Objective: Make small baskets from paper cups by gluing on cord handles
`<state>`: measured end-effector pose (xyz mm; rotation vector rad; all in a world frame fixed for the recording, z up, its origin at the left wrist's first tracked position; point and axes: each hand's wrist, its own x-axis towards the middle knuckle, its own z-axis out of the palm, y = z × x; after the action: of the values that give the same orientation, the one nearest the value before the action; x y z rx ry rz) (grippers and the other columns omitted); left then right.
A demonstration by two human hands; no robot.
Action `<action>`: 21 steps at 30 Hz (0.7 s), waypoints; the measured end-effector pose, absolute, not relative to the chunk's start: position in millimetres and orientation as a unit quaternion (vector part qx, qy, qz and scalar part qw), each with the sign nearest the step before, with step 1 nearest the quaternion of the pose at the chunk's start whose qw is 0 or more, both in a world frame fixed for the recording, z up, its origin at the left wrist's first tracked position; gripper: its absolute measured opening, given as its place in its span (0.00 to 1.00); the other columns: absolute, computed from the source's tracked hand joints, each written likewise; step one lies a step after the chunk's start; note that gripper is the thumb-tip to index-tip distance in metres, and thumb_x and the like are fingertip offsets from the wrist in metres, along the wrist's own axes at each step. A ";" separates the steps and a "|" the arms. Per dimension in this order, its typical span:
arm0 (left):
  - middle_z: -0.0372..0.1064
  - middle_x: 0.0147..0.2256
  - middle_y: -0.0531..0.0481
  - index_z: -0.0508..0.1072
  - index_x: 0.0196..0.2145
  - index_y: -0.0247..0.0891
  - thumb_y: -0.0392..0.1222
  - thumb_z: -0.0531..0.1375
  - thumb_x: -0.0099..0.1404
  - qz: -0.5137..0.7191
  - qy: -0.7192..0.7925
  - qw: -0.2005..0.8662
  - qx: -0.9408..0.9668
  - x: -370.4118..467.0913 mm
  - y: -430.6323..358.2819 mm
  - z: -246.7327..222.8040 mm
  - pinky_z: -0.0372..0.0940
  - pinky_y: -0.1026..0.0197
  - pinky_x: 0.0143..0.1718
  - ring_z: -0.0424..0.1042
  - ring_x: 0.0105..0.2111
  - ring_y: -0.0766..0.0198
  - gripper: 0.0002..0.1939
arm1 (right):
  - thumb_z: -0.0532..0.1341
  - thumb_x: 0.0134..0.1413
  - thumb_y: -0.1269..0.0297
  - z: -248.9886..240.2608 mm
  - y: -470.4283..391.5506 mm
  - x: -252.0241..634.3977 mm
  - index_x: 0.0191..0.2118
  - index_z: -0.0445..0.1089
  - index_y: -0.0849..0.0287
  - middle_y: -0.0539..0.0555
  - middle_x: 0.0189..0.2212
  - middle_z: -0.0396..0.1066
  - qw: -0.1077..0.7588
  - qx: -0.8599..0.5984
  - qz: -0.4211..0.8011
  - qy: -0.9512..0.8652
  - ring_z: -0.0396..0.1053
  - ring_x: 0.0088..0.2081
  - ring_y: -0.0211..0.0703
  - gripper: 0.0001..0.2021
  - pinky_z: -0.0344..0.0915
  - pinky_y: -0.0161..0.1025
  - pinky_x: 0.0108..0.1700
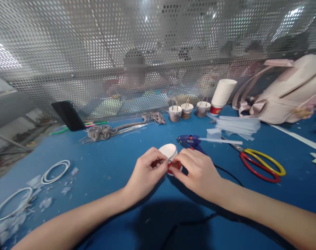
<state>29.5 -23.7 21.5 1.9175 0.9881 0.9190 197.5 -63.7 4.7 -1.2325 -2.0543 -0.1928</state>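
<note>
A small red and white paper cup (168,150) stands tilted in front of me at the middle of the blue table. My left hand (150,169) is closed at the cup's left side, thumb and forefinger pinched together at its front; what lies between them is too small to make out. On the right side, my right hand (195,170) has its fingers closed around the cup's edge and touches its red part. Just behind the hands lies a blue glue gun (190,139) with a clear glue stick in its back.
Scissors (262,165) with red and yellow handles lie at right. Behind are wrapped cups (187,111), a cup stack (223,93), translucent strips (237,125) and a pale backpack (285,92). Grey cord (102,132), a phone (68,115) and white rings (55,172) are at left.
</note>
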 end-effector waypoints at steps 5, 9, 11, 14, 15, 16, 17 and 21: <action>0.64 0.26 0.51 0.72 0.24 0.36 0.38 0.57 0.59 0.359 0.390 0.388 0.754 28.8 -19.6 17.4 0.60 0.68 0.22 0.62 0.24 0.69 0.08 | 0.55 0.56 0.72 7.9 -56.6 198.1 0.24 0.65 0.59 0.50 0.21 0.68 0.381 -0.479 -0.053 -0.789 0.64 0.25 0.38 0.10 0.57 0.37 0.31; 0.64 0.26 0.51 0.73 0.25 0.36 0.37 0.57 0.60 0.348 0.386 0.376 0.767 28.6 -16.9 12.9 0.60 0.67 0.23 0.63 0.24 0.69 0.08 | 0.55 0.54 0.74 12.1 -57.5 199.3 0.24 0.64 0.59 0.49 0.20 0.68 0.398 -0.475 -0.037 -0.784 0.63 0.23 0.35 0.10 0.55 0.36 0.30; 0.64 0.26 0.51 0.74 0.25 0.36 0.37 0.57 0.60 0.343 0.386 0.367 0.774 28.5 -16.3 11.6 0.60 0.67 0.24 0.63 0.24 0.69 0.08 | 0.55 0.54 0.73 12.0 -56.9 199.3 0.24 0.64 0.59 0.49 0.20 0.68 0.402 -0.473 -0.035 -0.783 0.64 0.24 0.36 0.09 0.55 0.36 0.30; 0.65 0.26 0.51 0.74 0.26 0.37 0.38 0.57 0.61 0.338 0.384 0.369 0.776 28.3 -16.1 10.5 0.60 0.67 0.24 0.63 0.24 0.69 0.09 | 0.56 0.54 0.73 10.0 -55.2 199.5 0.23 0.63 0.58 0.48 0.20 0.67 0.407 -0.483 -0.026 -0.775 0.63 0.23 0.35 0.09 0.55 0.37 0.31; 0.65 0.26 0.51 0.74 0.26 0.37 0.38 0.56 0.61 0.338 0.382 0.371 0.776 28.3 -16.2 10.3 0.60 0.67 0.24 0.63 0.24 0.69 0.09 | 0.56 0.53 0.73 9.2 -54.6 199.5 0.23 0.63 0.58 0.47 0.20 0.66 0.409 -0.486 -0.023 -0.772 0.63 0.23 0.35 0.09 0.55 0.37 0.31; 0.65 0.26 0.51 0.74 0.26 0.37 0.38 0.56 0.61 0.338 0.381 0.371 0.776 28.2 -16.4 10.2 0.60 0.67 0.24 0.63 0.24 0.69 0.09 | 0.56 0.53 0.73 8.6 -54.3 199.5 0.23 0.63 0.58 0.47 0.20 0.66 0.410 -0.490 -0.020 -0.769 0.62 0.23 0.35 0.09 0.54 0.37 0.31; 0.65 0.27 0.51 0.74 0.26 0.37 0.38 0.56 0.61 0.337 0.381 0.371 0.777 28.1 -16.6 10.3 0.60 0.67 0.24 0.63 0.24 0.69 0.08 | 0.57 0.53 0.73 8.2 -54.0 199.4 0.23 0.62 0.58 0.47 0.19 0.66 0.411 -0.491 -0.018 -0.767 0.62 0.23 0.35 0.09 0.54 0.36 0.31; 0.65 0.26 0.51 0.74 0.26 0.37 0.37 0.57 0.60 0.338 0.378 0.366 0.780 28.0 -17.7 11.5 0.60 0.67 0.24 0.63 0.24 0.69 0.08 | 0.57 0.52 0.72 7.9 -54.6 198.4 0.22 0.62 0.58 0.46 0.18 0.65 0.417 -0.495 -0.016 -0.762 0.61 0.22 0.34 0.09 0.53 0.36 0.31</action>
<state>28.0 -17.7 11.5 2.0059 0.9708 0.8700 198.4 -54.6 7.9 -1.2412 -1.9135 -0.0397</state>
